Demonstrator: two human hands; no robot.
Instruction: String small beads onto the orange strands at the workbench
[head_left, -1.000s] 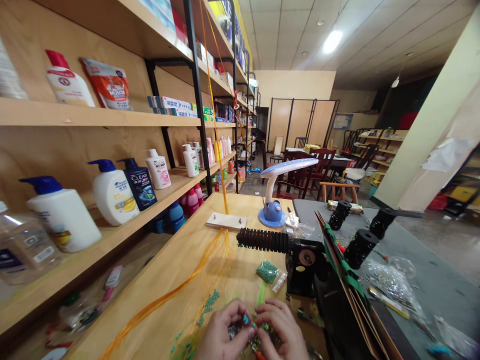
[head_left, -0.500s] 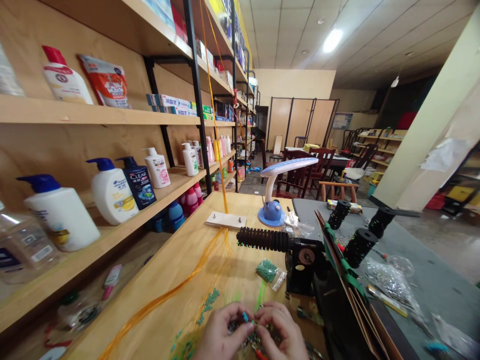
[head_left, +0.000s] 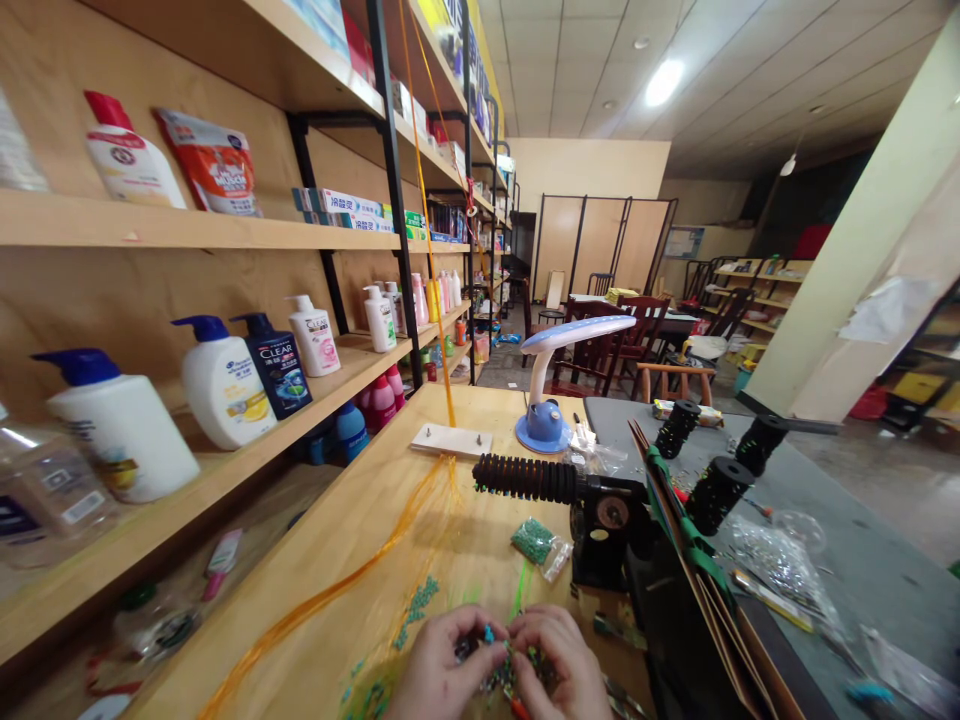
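Observation:
Low in the middle of the head view, my left hand (head_left: pixel 444 668) is closed in a pinch, thumb towards forefinger, with a small turquoise piece (head_left: pixel 489 633) at its fingertips. Close against it, my right hand (head_left: pixel 561 662) is pinched too, over something too small to name. Bright green threads (head_left: pixel 522 588) run across the table just beyond the fingertips. Mixed small beads (head_left: pixel 495 682) lie beneath both hands, partly hidden by them. Left of my left hand are loose teal beads (head_left: pixel 421 597). A clear bag of green beads (head_left: pixel 532 540) rests farther forward.
Orange threads (head_left: pixel 352 575) stretch from a white bar (head_left: pixel 451 440) across the wooden table. A black ridged roller (head_left: pixel 525 479) on a black machine (head_left: pixel 611 520) stands at the right. Behind is a blue lamp (head_left: pixel 543 425); a shelf of bottles (head_left: pixel 225 385) borders the left.
The fingers have shifted only slightly, with both hands still close together in a pinch. Everything else looks the same.

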